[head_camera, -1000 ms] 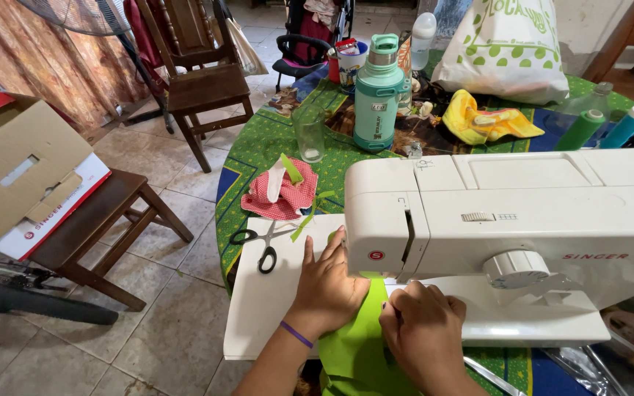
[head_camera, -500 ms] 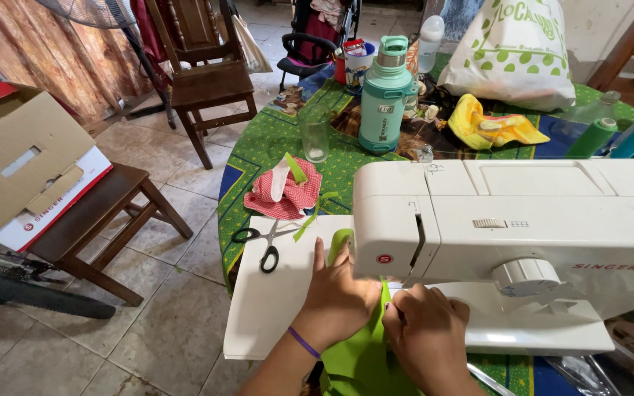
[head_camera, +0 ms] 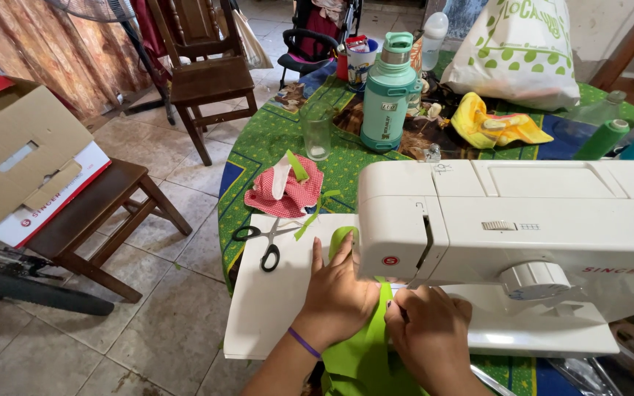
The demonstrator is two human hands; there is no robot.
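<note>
Your left hand lies flat with fingers spread on the green fabric, pressing it to the bed of the white sewing machine; your right hand is curled, fingertips pinching the cloth's edge just under the machine's head. The fabric runs from below your wrists up between your hands, and a short curl of it shows past your left fingertips, on the far side of the needle area — so some of it appears to have gone through already, while the larger part nearer you looks unsewn. The needle itself is hidden, so you cannot tell whether it is down.

Just left of your left hand, black-handled scissors lie on the white board, with a red checked cloth and green scraps beyond them. Farther out from your hands, on the green patterned tablecloth, stand an empty glass, a mint flask, a yellow rag and a white spotted bag. Well off to your left — a tiled floor, a wooden chair, and a stool carrying a cardboard box.
</note>
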